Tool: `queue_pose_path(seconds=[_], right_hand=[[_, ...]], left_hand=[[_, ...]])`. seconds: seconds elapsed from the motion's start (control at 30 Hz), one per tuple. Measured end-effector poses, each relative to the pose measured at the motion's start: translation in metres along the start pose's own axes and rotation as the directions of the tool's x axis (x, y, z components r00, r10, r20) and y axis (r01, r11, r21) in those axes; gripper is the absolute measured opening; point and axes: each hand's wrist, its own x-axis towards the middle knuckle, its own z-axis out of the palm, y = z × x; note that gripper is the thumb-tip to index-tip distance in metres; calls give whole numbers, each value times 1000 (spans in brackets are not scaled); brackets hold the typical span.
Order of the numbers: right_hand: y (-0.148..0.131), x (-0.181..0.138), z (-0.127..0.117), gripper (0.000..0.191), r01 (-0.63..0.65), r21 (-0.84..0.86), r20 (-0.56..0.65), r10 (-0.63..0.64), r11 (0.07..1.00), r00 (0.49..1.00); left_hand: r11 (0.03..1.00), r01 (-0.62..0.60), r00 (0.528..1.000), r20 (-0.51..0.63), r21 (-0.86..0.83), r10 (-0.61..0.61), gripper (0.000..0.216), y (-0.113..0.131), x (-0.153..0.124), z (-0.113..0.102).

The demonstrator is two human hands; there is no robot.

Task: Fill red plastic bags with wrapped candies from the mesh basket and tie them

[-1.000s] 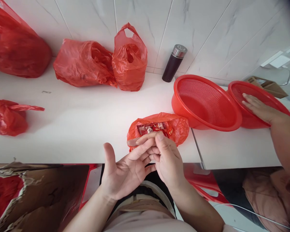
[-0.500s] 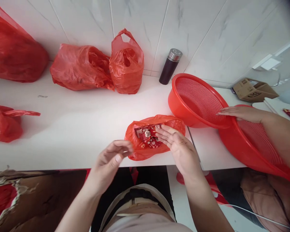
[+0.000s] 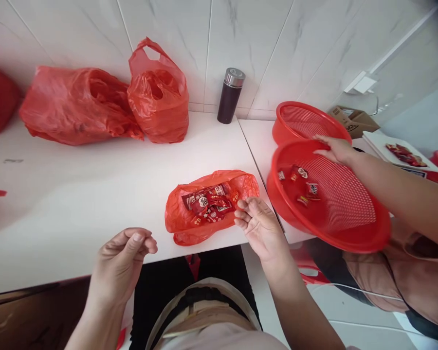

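A red plastic bag (image 3: 178,221) lies with its mouth open near the table's front edge, with several dark-red snack packets (image 3: 211,201) inside. My right hand (image 3: 261,226) hovers at the bag's right side, its fingers loosely bent and apart, holding nothing visible. Left of the bag and apart from it, my left hand (image 3: 122,257) is over the table's front edge, loosely curled, with no object seen in it. To the right, another person's hand (image 3: 336,149) grips the rim of a red plastic basket (image 3: 332,238), tilted, with several small packets (image 3: 312,190) inside.
A second red basket (image 3: 310,109) stands behind the tilted one. Along the wall are a dark thermos (image 3: 229,97), an upright red bag (image 3: 160,112) and a bulging red bag (image 3: 73,107). At the right are a cardboard box (image 3: 355,121) and a white tray (image 3: 372,141) with packets.
The view has swung right. Both my hands have drawn away from the bag's middle, the left one further out. The other person's basket has been lifted and tilted, showing packets inside.
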Motion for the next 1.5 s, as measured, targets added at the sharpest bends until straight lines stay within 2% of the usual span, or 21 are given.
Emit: queue_pose_path(seconds=[0.27, 0.33, 0.4, 0.47, 0.57, 0.63, 0.7, 0.77, 0.83, 0.9, 0.93, 0.97, 1.03, 1.1, 1.2, 1.3, 1.37, 1.43, 1.5], right_hand=[[-1, 1, -3, 20, -39, 6, -61, 39, 999, 997], [-3, 2, -9, 20, 29, -59, -79, -34, 998, 996], [-5, 2, -18, 20, 152, -192, -119, -177, 969, 977], [-4, -1, -31, 19, 258, -403, -147, -340, 878, 929], [2, -9, -55, 18, 268, -723, -121, -498, 636, 858], [9, -12, -70, 20, 234, -835, -96, -550, 499, 829], [16, -10, -80, 24, 209, -870, -96, -570, 447, 816], [20, -3, -84, 30, 203, -854, -109, -546, 479, 830], [22, 9, -81, 34, 223, -798, -102, -489, 561, 866], [21, 20, -71, 33, 258, -720, -67, -434, 644, 898], [19, 25, -63, 31, 272, -687, -46, -414, 674, 909], [16, 28, -55, 29, 286, -663, -23, -401, 691, 916], [10, 31, -36, 23, 330, -634, 29, -406, 699, 914], [2, 30, -18, 19, 409, -605, 83, -457, 683, 886], [-8, 27, 0, 26, 500, -518, 131, -513, 694, 848], [-10, 24, 3, 35, 390, -472, 123, -378, 791, 917], [-8, 23, -3, 38, 260, -479, 82, -252, 839, 964], [-4, 22, -10, 44, 157, -507, 57, -150, 848, 987], [-3, 21, -13, 50, 90, -581, 87, -48, 809, 995]], left_hand=[[989, 26, 998, -62, 147, -17, 33, -11, 4, 4], [978, 18, 996, -90, 208, 1, 34, -14, 6, 5], [964, 8, 994, -110, 265, 22, 33, -16, 8, 5], [953, 12, 991, -129, 303, 28, 32, -18, 9, 5], [936, 32, 985, -169, 351, 30, 32, -20, 10, 5], [913, 23, 982, -180, 408, 56, 34, -20, 11, 6], [874, -13, 983, -153, 486, 99, 37, -20, 13, 8], [815, -19, 994, -76, 579, 77, 43, -19, 17, 12], [757, 2, 999, 37, 653, -34, 53, -17, 23, 17], [755, 12, 980, 141, 656, -138, 49, -12, 30, 20], [785, 6, 975, 171, 620, -143, 43, -8, 33, 21], [824, -9, 978, 175, 566, -109, 38, -3, 36, 22], [897, -61, 994, 111, 438, 14, 32, 13, 41, 21], [931, -124, 992, 35, 343, 119, 32, 33, 43, 18], [937, -114, 993, 41, 330, 106, 35, 59, 42, 9], [943, -24, 999, 52, 331, 7, 34, 62, 34, -6], [964, 49, 999, -22, 261, -45, 37, 50, 26, -16], [966, 157, 986, -82, 206, -143, 45, 33, 16, -23], [942, 278, 960, -28, 189, -278, 47, 16, 7, -25]])
